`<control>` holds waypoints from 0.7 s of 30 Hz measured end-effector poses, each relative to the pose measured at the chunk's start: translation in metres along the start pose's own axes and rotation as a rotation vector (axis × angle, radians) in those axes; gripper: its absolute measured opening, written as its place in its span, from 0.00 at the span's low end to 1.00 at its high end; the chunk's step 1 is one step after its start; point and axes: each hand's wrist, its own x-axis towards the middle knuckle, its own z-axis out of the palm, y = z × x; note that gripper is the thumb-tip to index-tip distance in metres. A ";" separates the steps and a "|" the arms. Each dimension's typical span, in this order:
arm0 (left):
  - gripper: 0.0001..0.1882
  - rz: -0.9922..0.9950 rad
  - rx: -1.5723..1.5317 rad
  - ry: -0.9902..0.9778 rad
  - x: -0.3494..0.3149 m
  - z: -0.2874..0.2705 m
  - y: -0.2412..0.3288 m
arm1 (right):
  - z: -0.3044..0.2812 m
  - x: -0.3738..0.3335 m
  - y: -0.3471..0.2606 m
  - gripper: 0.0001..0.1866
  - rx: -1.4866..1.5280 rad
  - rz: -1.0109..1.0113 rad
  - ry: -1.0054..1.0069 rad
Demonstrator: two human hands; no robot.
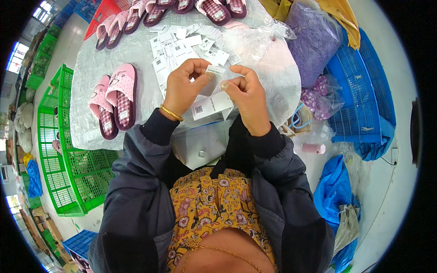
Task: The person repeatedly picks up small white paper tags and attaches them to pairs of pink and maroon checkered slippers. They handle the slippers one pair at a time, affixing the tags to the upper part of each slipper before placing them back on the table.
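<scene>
Small white label point(215, 70) sits up between my two hands, over the near edge of the bench point(98, 59). My left grip point(182, 86) is clamped on it, thumb against forefinger; my right grip point(249, 98) has its thumb at the label's right side, forefinger lifted apart, and I cannot tell whether the other fingers close on it. Handling, judged: next to no weight, thin, bends readily, easily creased or torn; may be tacky behind if adhesive. Best taken by a corner or the outer edge, with light fingertip pressure. Just below, a white printed strip point(214, 108) lies slantwise; whether joined to the label, unclear. Surface: bench covered in a pale, wrinkled, glossy sheet, probably slick. Loose paper labels point(179, 53) spread beyond my hands; a pair of pink slippers point(122, 84) to the left; a row of slippers point(214, 12) along the far side. Room: green crate point(73, 207) left of the bench, purple bundle point(313, 45) in clear plastic at far right, blue crates point(357, 102) beyond it on the right.
</scene>
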 end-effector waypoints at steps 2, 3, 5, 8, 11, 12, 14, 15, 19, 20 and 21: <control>0.12 0.030 0.051 0.008 -0.010 0.002 0.002 | 0.005 -0.005 -0.003 0.22 -0.001 -0.012 -0.016; 0.11 0.024 0.071 0.001 -0.014 0.003 0.009 | 0.007 -0.007 -0.003 0.22 -0.016 -0.017 -0.014; 0.11 0.041 0.130 -0.024 -0.021 0.001 0.014 | 0.009 -0.011 -0.004 0.20 -0.033 -0.022 -0.013; 0.11 0.063 0.140 -0.020 -0.027 0.001 0.015 | 0.010 -0.016 -0.003 0.19 -0.031 -0.024 -0.012; 0.11 0.073 0.135 -0.013 -0.032 0.001 0.013 | 0.011 -0.021 -0.003 0.17 -0.030 -0.025 -0.005; 0.11 0.076 0.137 -0.014 -0.033 0.001 0.014 | 0.011 -0.022 -0.004 0.17 -0.044 -0.022 -0.003; 0.11 0.079 0.134 -0.008 -0.037 0.002 0.017 | 0.013 -0.025 -0.006 0.17 -0.055 -0.017 0.001; 0.10 0.080 0.134 -0.005 -0.038 0.002 0.017 | 0.014 -0.027 -0.008 0.17 -0.052 -0.016 0.003; 0.10 0.086 0.144 -0.003 -0.044 0.002 0.020 | 0.012 -0.029 -0.005 0.17 -0.061 -0.048 -0.013; 0.10 0.087 0.144 -0.002 -0.045 0.003 0.019 | 0.012 -0.030 -0.004 0.16 -0.062 -0.044 -0.012; 0.10 0.087 0.145 -0.001 -0.046 0.003 0.019 | 0.012 -0.030 -0.004 0.16 -0.064 -0.041 -0.010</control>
